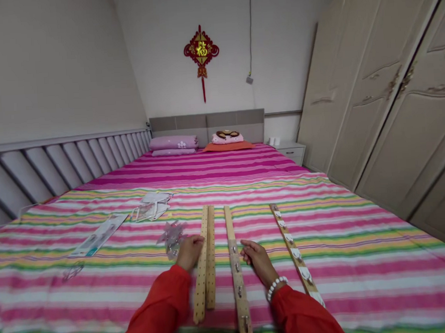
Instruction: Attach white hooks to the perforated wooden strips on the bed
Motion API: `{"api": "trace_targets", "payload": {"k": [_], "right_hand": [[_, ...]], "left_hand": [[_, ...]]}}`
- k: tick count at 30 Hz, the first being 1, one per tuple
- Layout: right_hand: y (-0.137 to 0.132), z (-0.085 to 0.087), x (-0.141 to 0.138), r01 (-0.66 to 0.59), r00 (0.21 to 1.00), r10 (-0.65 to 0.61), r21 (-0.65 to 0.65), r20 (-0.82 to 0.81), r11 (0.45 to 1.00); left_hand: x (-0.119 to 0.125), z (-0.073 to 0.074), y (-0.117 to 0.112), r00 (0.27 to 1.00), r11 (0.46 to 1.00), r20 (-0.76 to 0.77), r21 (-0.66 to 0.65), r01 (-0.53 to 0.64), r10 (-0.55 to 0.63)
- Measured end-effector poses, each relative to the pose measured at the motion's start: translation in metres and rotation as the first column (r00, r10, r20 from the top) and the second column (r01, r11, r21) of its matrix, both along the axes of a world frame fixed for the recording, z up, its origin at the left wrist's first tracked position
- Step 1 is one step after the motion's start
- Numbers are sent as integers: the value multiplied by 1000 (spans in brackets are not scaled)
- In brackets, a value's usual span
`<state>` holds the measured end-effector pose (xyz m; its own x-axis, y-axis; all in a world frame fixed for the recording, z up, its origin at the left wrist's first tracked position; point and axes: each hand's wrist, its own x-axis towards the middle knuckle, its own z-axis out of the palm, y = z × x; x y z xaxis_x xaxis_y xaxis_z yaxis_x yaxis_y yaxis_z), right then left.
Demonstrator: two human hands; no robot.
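Several long wooden strips lie lengthwise on a striped bedspread (pixel 362 238). A pair of perforated strips (pixel 207 258) lies left of centre, and my left hand (pixel 189 252) rests against its left edge with fingers curled. A middle strip with metal hooks (pixel 236 271) lies between my hands; my right hand (pixel 259 261) touches its right side, fingers bent in a pinch. What the fingers hold is hidden. A third strip with white hooks (pixel 293 250) lies to the right. Both sleeves are red; a white bead bracelet (pixel 275 286) is on the right wrist.
Clear plastic bags (pixel 172 236) lie just left of my left hand, with paper packets (pixel 151 206) and a long packet (pixel 98 237) farther left. Pillows (pixel 174 144) sit at the headboard. A padded wall panel (pixel 56 166) runs along the left, wardrobes (pixel 392 101) along the right.
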<state>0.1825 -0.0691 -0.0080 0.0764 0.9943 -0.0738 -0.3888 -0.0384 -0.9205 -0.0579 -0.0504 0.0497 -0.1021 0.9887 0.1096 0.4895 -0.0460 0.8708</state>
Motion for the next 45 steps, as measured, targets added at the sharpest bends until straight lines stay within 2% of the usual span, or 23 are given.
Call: {"api": "trace_targets", "payload": {"k": [3, 6, 9, 11, 15, 18, 20, 23, 26, 27, 28, 30, 32, 37, 41, 45], "right_hand": [[0, 1, -1, -4, 1000, 4, 8, 21, 1000], [0, 2, -1, 6, 1000, -6, 9, 29, 1000], [0, 3, -1, 14, 999, -14, 7, 31, 1000], [0, 3, -2, 13, 1000, -13, 4, 28, 1000], [-1, 5, -1, 15, 1000, -15, 4, 24, 1000], [-2, 6, -1, 15, 1000, -15, 4, 23, 1000], [-3, 5, 0, 9, 1000, -9, 4, 21, 1000], [-2, 4, 0, 2, 1000, -2, 5, 18, 1000], [-1, 3, 0, 9, 1000, -9, 10, 19, 1000], [-1, 3, 0, 12, 1000, -12, 11, 19, 1000], [-1, 4, 0, 15, 1000, -15, 11, 19, 1000], [-2, 4, 0, 18, 1000, -18, 9, 14, 1000], [-2, 4, 0, 17, 1000, -17, 7, 10, 1000], [-2, 3, 1, 15, 1000, -15, 10, 2, 1000], [-3, 4, 1, 17, 1000, -17, 8, -5, 1000], [-4, 7, 1, 14, 1000, -14, 12, -16, 1000]], "left_hand": [[-30, 11, 3, 944, 986, -295, 119, -119, 149], [-43, 17, 5, 781, 976, -590, 181, -120, 205], [-44, 15, 7, 614, 969, -751, 207, -133, 245], [-42, 10, 10, 548, 966, -796, 208, -152, 257], [-41, 6, 14, 512, 965, -818, 205, -163, 260], [-41, 9, 12, 546, 961, -791, 213, -177, 276], [-43, 12, 10, 608, 951, -731, 237, -199, 309], [-45, 15, 7, 764, 934, -542, 263, -241, 350], [-46, 16, 5, 924, 931, -158, 180, -319, 347], [-45, 17, 4, 937, 930, 5, 121, -348, 350], [-44, 17, 3, 918, 926, 165, 55, -374, 362], [-41, 18, 1, 823, 915, 415, -71, -396, 388], [-38, 19, -2, 716, 911, 568, -183, -371, 406], [-25, 28, -14, 448, 911, 795, -386, -147, 409], [-8, 36, -29, 196, 904, 902, -412, 116, 385], [12, 35, -46, -8, 873, 932, -337, 353, 363]]}}
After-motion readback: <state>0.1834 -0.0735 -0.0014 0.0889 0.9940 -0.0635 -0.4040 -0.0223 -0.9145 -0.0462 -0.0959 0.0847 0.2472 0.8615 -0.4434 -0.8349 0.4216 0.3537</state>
